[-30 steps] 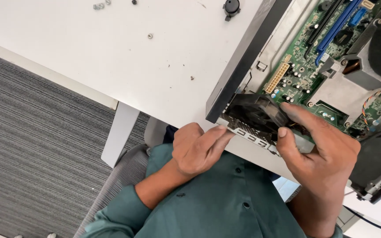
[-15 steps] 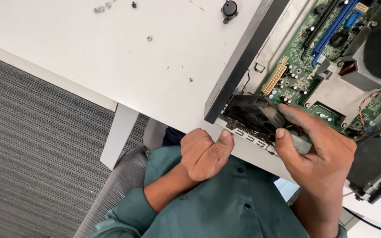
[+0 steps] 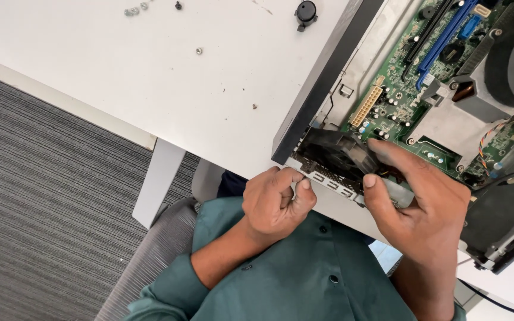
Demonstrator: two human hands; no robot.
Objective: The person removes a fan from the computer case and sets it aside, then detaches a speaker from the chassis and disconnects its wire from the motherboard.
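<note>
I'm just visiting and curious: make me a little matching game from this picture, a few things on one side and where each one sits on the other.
Things:
1. black fan
2. left hand
3. black knob
4. blue slot

Places:
A. on the green circuit board, upper right
B. on the white table, top edge of the view
C. at the computer case's near corner, under the right hand's fingers
D. at the perforated metal edge below the fan

Pairs: 1-C, 2-D, 3-B, 4-A

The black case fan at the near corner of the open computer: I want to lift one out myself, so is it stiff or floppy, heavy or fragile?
The black fan looks like rigid moulded plastic, so probably stiff. The right hand manages it with fingertips alone, which suggests it is light. Its thin blades seem breakable, so a grip on the frame looks safer.
</note>
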